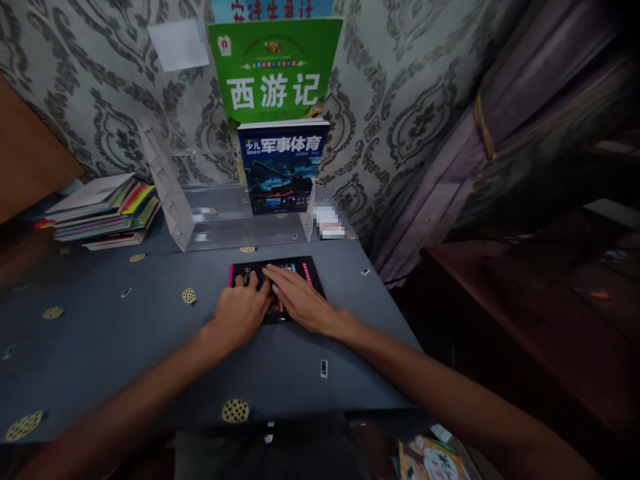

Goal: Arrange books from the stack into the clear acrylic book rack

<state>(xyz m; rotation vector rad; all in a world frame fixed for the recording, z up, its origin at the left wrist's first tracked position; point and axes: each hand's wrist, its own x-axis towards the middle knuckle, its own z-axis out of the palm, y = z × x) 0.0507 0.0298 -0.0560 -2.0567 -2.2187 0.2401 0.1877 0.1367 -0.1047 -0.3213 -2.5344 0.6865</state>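
A thin black book (316, 279) with a pink spine edge and pink marks lies flat on the grey-blue tablecloth in front of me. My left hand (244, 303) rests on its left part, the fingers slightly bent and apart, tips on the cover. From the right, my right hand (300, 299) lies flat across the cover, fingers stretched out, its tips touching the left hand's fingers. Between them the two hands hide much of the cover. Behind the book, a clear acrylic book stand (225, 233) holds a dark blue book (283, 170) upright.
Behind the dark blue book stand a green book (275, 60) and a light blue book (295, 8). Stacked books (107, 210) lie at the table's left rear. To the right are a tied curtain (450, 180) and a dark red surface (515, 320). Below the front edge lies an orange book (430, 460).
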